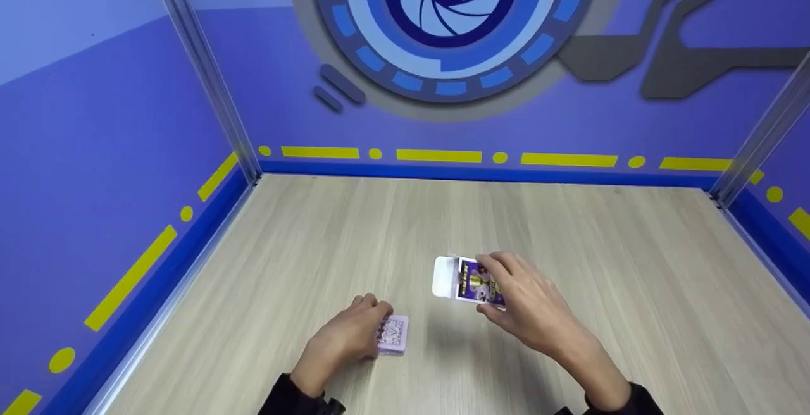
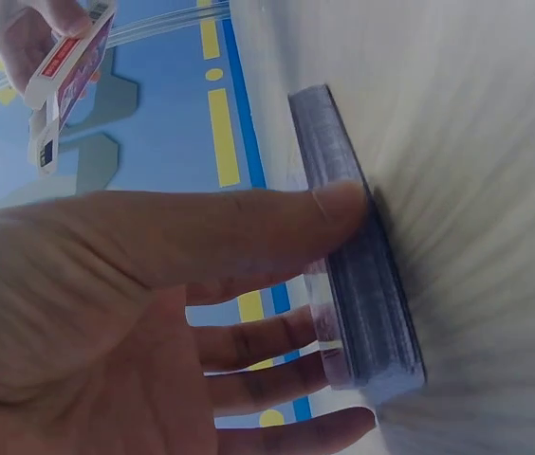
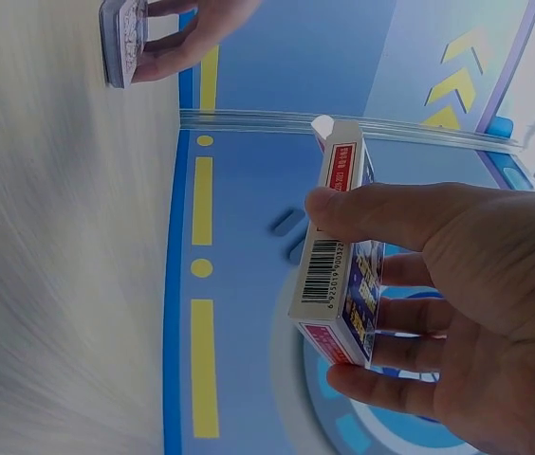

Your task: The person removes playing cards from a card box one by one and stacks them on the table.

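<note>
A deck of playing cards point(image 1: 393, 333), its top back patterned in pale purple, lies flat on the table. My left hand point(image 1: 353, 331) grips the deck by its edges; in the left wrist view the thumb presses the long side of the stack point(image 2: 370, 284) with the fingers on the opposite side. Above the table to the right, my right hand point(image 1: 531, 301) holds a printed card box point(image 1: 474, 281) between thumb and fingers. Its white flap point(image 1: 445, 277) stands open toward the left. A barcode side of the box point(image 3: 322, 270) shows in the right wrist view.
The wooden tabletop point(image 1: 354, 231) runs back to a blue and purple wall point(image 1: 405, 117) with yellow dashes. Side panels point(image 1: 114, 200) with metal corner posts point(image 1: 202, 67) enclose the left and right.
</note>
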A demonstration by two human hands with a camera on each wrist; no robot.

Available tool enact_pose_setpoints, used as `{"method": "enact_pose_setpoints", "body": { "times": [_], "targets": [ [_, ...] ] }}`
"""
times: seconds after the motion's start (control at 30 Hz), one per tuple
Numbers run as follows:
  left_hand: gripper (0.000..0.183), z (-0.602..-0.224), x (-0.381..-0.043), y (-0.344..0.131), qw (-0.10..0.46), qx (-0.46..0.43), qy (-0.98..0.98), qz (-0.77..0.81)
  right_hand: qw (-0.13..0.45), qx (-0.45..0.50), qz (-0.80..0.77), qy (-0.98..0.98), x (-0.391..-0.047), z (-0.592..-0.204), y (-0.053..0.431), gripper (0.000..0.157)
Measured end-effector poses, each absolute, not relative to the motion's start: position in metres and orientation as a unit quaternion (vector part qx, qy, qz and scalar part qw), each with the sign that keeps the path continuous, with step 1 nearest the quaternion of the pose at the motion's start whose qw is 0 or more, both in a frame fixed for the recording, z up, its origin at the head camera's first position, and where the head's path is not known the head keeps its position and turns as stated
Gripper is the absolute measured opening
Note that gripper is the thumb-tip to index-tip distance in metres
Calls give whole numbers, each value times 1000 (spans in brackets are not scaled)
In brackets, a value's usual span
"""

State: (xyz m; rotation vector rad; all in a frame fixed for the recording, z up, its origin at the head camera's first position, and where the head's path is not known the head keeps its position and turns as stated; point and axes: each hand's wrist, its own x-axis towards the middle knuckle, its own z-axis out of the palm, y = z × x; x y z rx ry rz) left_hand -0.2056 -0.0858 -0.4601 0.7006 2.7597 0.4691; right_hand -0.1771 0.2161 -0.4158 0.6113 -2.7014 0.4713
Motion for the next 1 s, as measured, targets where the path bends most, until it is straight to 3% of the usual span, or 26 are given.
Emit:
{"method": "enact_pose_setpoints", "body": {
  "times": [0.57,0.77,1.0],
  "targets": [
    [51,-462,-203,-84,105,250,954,132,174,223,163,-945,-177,-417,216,77],
    [56,-461,-204,-86,104,256,951,136,176,228,160,-944,-176,-417,216,77],
    [76,-457,-207,-88,135,234,948,166,170,228,161,-945,-176,-418,215,77]
  ]
}}
